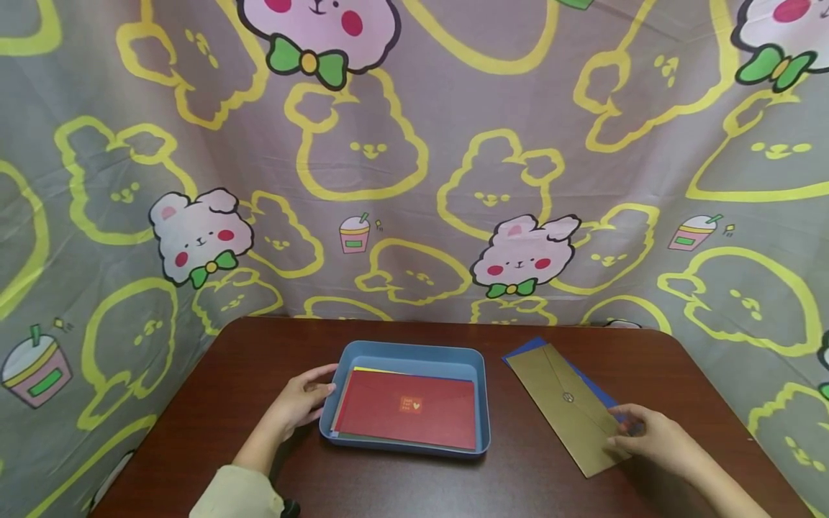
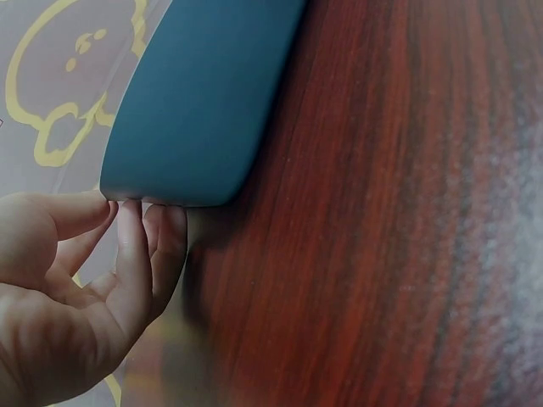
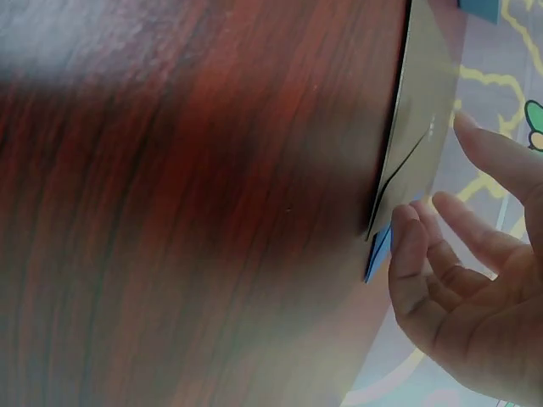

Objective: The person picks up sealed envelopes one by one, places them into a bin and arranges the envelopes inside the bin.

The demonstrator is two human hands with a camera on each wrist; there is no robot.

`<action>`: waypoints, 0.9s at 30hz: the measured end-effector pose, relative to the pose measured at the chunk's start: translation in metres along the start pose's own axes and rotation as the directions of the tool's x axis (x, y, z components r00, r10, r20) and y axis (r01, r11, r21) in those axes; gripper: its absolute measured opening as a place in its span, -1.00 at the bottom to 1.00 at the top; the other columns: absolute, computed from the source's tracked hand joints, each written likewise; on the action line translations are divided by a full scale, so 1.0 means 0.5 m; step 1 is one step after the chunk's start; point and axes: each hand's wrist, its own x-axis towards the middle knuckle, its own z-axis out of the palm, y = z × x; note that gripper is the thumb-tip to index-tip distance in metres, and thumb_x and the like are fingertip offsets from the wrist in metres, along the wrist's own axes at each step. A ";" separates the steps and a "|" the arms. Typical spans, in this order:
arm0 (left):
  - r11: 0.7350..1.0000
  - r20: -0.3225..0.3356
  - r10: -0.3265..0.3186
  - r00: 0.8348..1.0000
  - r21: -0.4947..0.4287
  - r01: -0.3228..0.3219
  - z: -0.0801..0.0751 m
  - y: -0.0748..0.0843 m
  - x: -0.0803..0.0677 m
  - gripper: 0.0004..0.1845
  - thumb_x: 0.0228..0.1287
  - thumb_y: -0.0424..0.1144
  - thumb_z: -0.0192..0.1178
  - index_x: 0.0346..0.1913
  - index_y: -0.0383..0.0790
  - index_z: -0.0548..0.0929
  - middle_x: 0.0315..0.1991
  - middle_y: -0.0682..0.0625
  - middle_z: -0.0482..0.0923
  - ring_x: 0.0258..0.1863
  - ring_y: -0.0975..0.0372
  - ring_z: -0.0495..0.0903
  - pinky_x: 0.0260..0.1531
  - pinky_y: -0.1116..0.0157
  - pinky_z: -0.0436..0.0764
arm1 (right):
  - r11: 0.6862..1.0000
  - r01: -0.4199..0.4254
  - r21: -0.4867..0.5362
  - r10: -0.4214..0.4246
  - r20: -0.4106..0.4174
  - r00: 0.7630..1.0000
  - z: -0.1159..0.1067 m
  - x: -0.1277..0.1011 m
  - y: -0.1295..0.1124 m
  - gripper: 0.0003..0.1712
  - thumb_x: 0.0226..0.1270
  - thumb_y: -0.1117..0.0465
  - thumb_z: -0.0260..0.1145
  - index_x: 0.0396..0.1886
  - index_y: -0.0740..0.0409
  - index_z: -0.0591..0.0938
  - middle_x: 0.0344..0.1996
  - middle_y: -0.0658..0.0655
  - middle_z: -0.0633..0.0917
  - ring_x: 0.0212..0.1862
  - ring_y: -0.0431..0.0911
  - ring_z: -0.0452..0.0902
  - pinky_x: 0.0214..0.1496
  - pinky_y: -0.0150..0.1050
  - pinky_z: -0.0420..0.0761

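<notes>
A blue tray holds a stack of envelopes, with a red envelope bearing a small gold sticker on top. My left hand is at the tray's left side; in the left wrist view its fingertips touch the outer wall near the rim. To the right, a gold envelope with a round seal lies slanted over a blue envelope, most of which is hidden. My right hand is at the gold envelope's right edge. In the right wrist view, its thumb and loosely bent fingers stand apart beside the envelopes.
Everything lies on a dark brown wooden table with rounded far corners. Behind it hangs a grey cloth with cartoon rabbits and yellow outlines. Yellow and blue edges show under the red envelope inside the tray.
</notes>
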 end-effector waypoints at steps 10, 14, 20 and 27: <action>1.000 -0.018 -0.009 1.000 0.000 0.009 0.000 0.000 -0.002 -0.52 0.53 -0.33 0.17 0.45 -0.25 0.46 0.02 -0.23 0.67 -0.09 0.08 0.68 -0.16 0.15 0.71 | 0.995 -0.002 -0.096 0.008 0.070 0.998 0.014 0.012 0.022 -0.26 0.13 -0.01 0.62 -0.03 0.53 0.51 -0.30 0.15 0.57 -0.20 0.05 0.54 -0.20 0.00 0.56; 1.000 -0.020 -0.008 1.000 -0.006 0.008 0.001 0.000 -0.001 -0.52 0.53 -0.33 0.17 0.45 -0.24 0.46 0.02 -0.22 0.67 -0.08 0.08 0.68 -0.15 0.15 0.71 | 0.988 -0.019 -0.155 0.031 0.078 0.996 0.015 0.012 0.025 -0.17 0.06 -0.06 0.66 -0.07 0.54 0.46 -0.26 0.21 0.61 -0.16 0.11 0.59 -0.17 0.05 0.59; 1.000 -0.026 -0.011 1.000 0.001 0.011 0.004 0.000 0.000 -0.52 0.52 -0.32 0.19 0.44 -0.23 0.47 0.03 -0.23 0.67 -0.08 0.07 0.68 -0.14 0.13 0.71 | 0.981 -0.044 -0.191 0.060 0.079 0.995 0.008 0.011 0.029 -0.14 0.02 -0.11 0.67 -0.07 0.48 0.43 -0.25 0.27 0.68 -0.13 0.15 0.63 -0.18 0.10 0.59; 1.000 -0.021 -0.005 1.000 0.000 0.005 0.003 -0.001 0.000 -0.52 0.53 -0.32 0.18 0.44 -0.25 0.46 0.05 -0.25 0.66 -0.07 0.06 0.68 -0.15 0.12 0.71 | 0.985 -0.044 -0.168 0.059 0.087 0.995 0.012 0.017 0.020 -0.07 0.13 -0.17 0.59 -0.01 0.59 0.41 -0.20 0.35 0.67 -0.12 0.17 0.64 -0.19 0.10 0.61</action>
